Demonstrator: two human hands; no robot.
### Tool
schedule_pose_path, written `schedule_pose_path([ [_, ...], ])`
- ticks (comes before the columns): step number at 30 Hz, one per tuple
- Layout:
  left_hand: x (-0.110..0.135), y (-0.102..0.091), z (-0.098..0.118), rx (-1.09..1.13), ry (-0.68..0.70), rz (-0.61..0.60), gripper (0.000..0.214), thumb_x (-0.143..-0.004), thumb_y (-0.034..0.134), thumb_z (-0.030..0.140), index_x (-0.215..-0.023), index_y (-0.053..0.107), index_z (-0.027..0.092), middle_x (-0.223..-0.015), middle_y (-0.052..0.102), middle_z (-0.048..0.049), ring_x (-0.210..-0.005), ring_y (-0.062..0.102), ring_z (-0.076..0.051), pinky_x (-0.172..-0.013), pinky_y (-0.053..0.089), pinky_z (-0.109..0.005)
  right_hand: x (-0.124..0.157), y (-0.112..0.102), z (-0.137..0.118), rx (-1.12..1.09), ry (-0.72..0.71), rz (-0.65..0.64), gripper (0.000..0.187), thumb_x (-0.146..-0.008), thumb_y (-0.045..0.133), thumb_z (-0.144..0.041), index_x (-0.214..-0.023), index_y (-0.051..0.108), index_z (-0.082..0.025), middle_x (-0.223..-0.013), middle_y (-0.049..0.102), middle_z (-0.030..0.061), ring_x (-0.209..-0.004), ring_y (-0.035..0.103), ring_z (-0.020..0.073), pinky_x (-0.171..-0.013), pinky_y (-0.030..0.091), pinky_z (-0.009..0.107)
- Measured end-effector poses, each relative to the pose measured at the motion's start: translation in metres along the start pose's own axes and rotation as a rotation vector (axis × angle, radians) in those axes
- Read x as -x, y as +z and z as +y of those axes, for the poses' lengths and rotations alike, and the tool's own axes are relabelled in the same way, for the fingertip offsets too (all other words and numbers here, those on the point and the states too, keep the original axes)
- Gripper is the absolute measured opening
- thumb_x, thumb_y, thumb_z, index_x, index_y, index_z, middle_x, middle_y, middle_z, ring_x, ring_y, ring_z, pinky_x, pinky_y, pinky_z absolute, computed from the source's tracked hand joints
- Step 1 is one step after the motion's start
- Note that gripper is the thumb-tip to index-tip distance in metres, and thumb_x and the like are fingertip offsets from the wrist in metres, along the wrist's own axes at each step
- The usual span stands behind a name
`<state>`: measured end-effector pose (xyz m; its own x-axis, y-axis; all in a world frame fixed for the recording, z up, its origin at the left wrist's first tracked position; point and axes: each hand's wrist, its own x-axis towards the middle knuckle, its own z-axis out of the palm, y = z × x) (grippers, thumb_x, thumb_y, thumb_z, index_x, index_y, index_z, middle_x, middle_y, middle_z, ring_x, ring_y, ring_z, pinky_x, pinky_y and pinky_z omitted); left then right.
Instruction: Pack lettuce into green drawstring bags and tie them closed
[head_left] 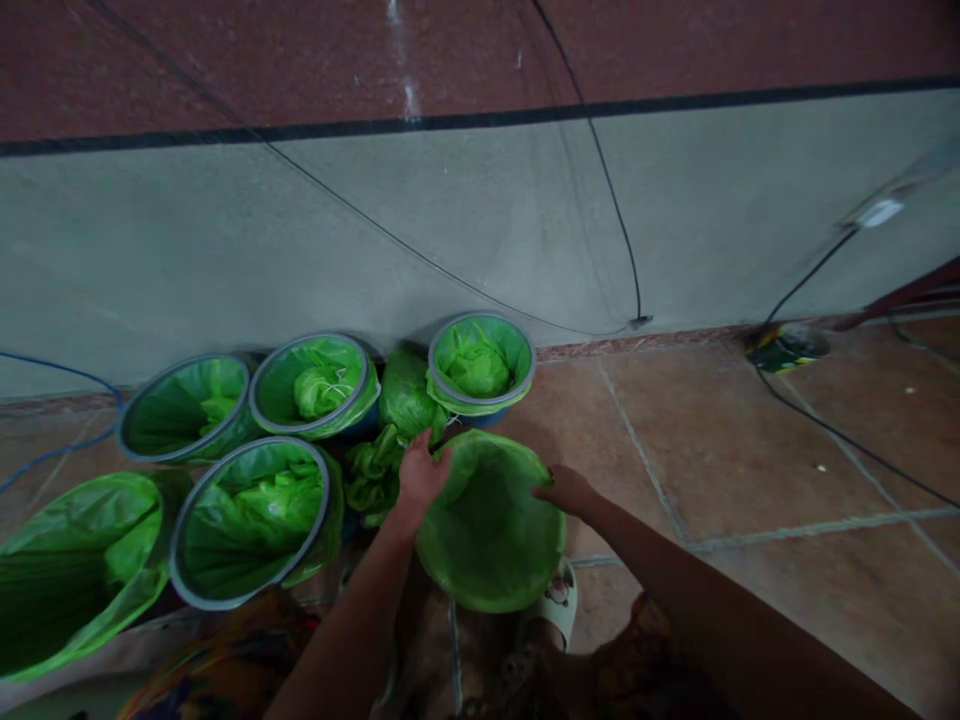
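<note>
Fingers (pixel 547 491) of right hand (pixel 568 490) gripping green-lined bin (pixel 487 585) at right rim — left hand (pixel 423 478) opposite, grip unclear, probably balancing it!

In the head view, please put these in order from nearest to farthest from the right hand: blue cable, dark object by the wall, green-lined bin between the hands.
1. Green-lined bin: in front, touching the right hand.
2. Dark object: right side, by the wall.
3. Blue cable: far left edge.
</note>
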<state>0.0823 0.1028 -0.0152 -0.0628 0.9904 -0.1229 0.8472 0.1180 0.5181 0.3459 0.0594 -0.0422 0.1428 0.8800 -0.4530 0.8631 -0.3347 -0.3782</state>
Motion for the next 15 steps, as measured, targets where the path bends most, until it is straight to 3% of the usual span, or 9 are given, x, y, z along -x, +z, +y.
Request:
schedule_pose_path([
  [3, -0.009, 0.001, -0.001, 0.043, -0.068, -0.057, 0.037, -0.096, 0.040, 0.032, -0.119, 0.061, 0.011, -0.115, 0.069, -0.0139, -0.106, 0.064, -0.021, -0.091, 0.047, -0.030, -0.009, -0.016, 0.002, -0.060, -0.022, 0.075, 0.037, -0.086, 0.060, -0.040, -0.108, 0.068, -0.011, -0.104, 0.070, 0.0144, -0.095, 0.065, 0.0239, -0.079, 0.047, 0.029],
  [6, -0.023, 0.007, 0.011, -0.052, -0.044, -0.132, 0.041, -0.099, 0.030, 0.031, -0.100, 0.068, 0.015, -0.099, 0.072, -0.0105, -0.094, 0.067, -0.020, -0.082, 0.048, -0.028, -0.027, -0.023, -0.019, -0.104, -0.074, 0.151, 0.036, -0.097, 0.039, -0.032, -0.114, 0.065, -0.014, -0.110, 0.069, 0.0123, -0.098, 0.064, 0.0190, -0.080, 0.045, 0.024],
  [11, -0.035, 0.015, 0.026, -0.166, 0.022, -0.212, 0.040, -0.099, 0.036, 0.034, -0.098, 0.070, 0.015, -0.098, 0.072, -0.0109, -0.093, 0.066, -0.020, -0.081, 0.045, -0.027, -0.045, 0.001, -0.061, -0.040, -0.211, 0.079, 0.039, -0.099, 0.034, -0.036, -0.106, 0.068, -0.017, -0.099, 0.072, 0.0097, -0.087, 0.065, 0.0173, -0.076, 0.044, 0.024],
  [15, -0.030, 0.019, 0.017, -0.158, 0.107, -0.273, 0.036, -0.097, 0.040, 0.035, -0.100, 0.071, 0.017, -0.099, 0.073, -0.0095, -0.095, 0.066, -0.020, -0.083, 0.045, -0.027, -0.047, 0.018, -0.065, -0.024, -0.243, 0.031, 0.039, -0.098, 0.036, -0.037, -0.107, 0.069, -0.019, -0.102, 0.072, 0.0098, -0.088, 0.066, 0.0187, -0.077, 0.045, 0.026],
])
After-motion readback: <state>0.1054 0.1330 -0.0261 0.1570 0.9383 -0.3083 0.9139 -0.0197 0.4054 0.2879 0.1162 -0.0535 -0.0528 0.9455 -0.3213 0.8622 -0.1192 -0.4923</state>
